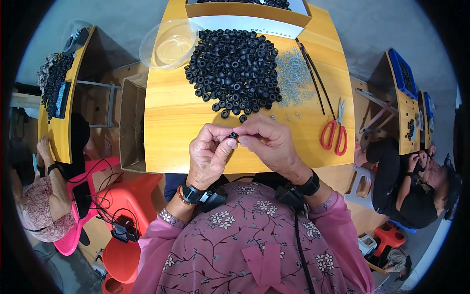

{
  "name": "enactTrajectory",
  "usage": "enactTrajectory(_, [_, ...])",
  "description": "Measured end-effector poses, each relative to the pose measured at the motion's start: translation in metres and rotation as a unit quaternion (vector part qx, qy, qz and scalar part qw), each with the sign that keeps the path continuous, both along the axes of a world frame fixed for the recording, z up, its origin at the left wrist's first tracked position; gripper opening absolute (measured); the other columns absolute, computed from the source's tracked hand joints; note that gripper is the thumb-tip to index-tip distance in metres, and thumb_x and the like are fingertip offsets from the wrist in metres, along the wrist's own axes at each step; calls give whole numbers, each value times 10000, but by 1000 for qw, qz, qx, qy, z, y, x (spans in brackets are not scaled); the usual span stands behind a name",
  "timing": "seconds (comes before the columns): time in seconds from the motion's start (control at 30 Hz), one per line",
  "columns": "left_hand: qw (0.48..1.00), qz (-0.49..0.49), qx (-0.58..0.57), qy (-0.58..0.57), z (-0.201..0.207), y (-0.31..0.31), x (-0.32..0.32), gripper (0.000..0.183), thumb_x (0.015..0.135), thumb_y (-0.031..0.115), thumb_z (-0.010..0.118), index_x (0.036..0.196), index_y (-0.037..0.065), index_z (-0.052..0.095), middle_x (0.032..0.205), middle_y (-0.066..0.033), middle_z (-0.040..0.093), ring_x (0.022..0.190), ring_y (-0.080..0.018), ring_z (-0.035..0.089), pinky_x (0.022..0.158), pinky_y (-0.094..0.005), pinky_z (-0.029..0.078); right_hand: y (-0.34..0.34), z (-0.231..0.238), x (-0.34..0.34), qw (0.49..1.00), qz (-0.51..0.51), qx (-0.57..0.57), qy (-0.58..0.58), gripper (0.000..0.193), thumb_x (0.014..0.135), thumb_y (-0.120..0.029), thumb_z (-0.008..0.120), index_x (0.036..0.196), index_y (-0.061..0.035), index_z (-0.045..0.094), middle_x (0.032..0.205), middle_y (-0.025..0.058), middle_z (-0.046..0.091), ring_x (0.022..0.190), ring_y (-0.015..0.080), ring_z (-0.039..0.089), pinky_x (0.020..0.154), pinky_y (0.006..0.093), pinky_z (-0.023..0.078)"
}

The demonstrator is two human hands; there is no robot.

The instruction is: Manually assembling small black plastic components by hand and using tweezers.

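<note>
A yellow wood-grain desk [169,112] bears a broad heap of small black rounded caps [232,68]. Over the desk's front part, the left hand [210,149] pinches one small black round piece [233,135] between thumb and finger; the right hand [268,142] bunches its fingertips beside it, their hold unclear.

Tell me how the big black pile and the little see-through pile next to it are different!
The black pile is dark, while the see-through pile looks clear and silvery. The black pile spreads wider than the see-through pile. Pieces in the black pile are chunky and round; those in the see-through pile are much tinier. Both are loose pieces on the yellow table.
</note>
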State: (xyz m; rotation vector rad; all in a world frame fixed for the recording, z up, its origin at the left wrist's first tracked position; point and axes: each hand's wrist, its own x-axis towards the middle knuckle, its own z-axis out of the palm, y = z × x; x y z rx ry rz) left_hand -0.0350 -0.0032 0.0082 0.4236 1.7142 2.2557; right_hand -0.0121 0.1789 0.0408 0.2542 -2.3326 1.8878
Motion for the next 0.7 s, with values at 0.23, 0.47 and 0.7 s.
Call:
enactTrajectory(0.23, [1000, 10, -4, -29, 4, 0, 1, 162, 944, 37, 653, 1065, -16, 558, 936, -70, 638, 821, -100, 627, 767, -248, 531, -3, 3, -1, 994, 6, 90, 66, 122, 840, 24, 687, 954, -18, 700, 888, 84, 616, 779, 190, 612, 660, 285, 484])
enactTrajectory(0.47, [1000, 19, -6, -3, 2, 2, 1, 130, 931, -18, 650, 1021, 6, 559, 842, 16, 571, 735, -38, 521, 679, -196, 457, -2, 6, -4, 999, 33, 40, 15, 137, 850, 24, 665, 968, -31, 706, 887, 98, 599, 783, 199, 601, 671, 291, 482])
enactTrajectory(0.7, [999, 36, 1, -32, 8, 0, 2, 171, 870, -111, 615, 989, 1, 563, 858, 5, 570, 761, -43, 531, 702, -197, 457, -7, 27, -49, 982, -42, 182, -1, 169, 867, -3, 615, 1008, -26, 704, 924, 110, 606, 798, 254, 633, 666, 336, 499])
